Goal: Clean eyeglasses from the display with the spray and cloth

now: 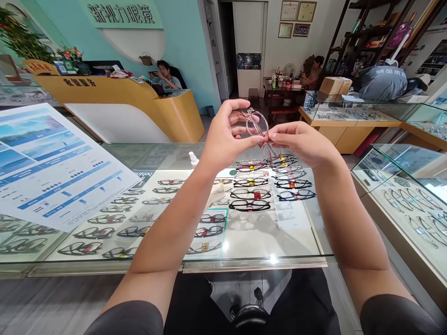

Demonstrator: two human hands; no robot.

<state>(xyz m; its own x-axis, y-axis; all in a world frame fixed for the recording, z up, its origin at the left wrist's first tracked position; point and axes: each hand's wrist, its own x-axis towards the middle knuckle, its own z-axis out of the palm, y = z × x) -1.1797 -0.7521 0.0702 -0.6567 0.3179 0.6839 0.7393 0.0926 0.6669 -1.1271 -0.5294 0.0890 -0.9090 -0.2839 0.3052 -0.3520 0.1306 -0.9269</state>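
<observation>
Raised above the far side of the glass counter is a pair of clear-rimmed eyeglasses [257, 123], held up between both hands. My left hand [228, 132] grips the frame from the left, thumb below and fingers curled behind it. From the right, my right hand [296, 139] pinches the lower part of the frame with thumb and fingertips. A reddish bit shows at the pinch. Below the hands, two columns of eyeglasses lie on the counter, among them a black pair [249, 205] and a dark blue pair [296, 195].
A printed chart [75, 177] stands at the left. Under the glass counter top [244, 239] lie more eyeglasses. A small white bottle [193, 159] is behind my left forearm. Another display case [394, 186] stands at the right. Two people sit farther back, one behind a yellow desk [181, 109].
</observation>
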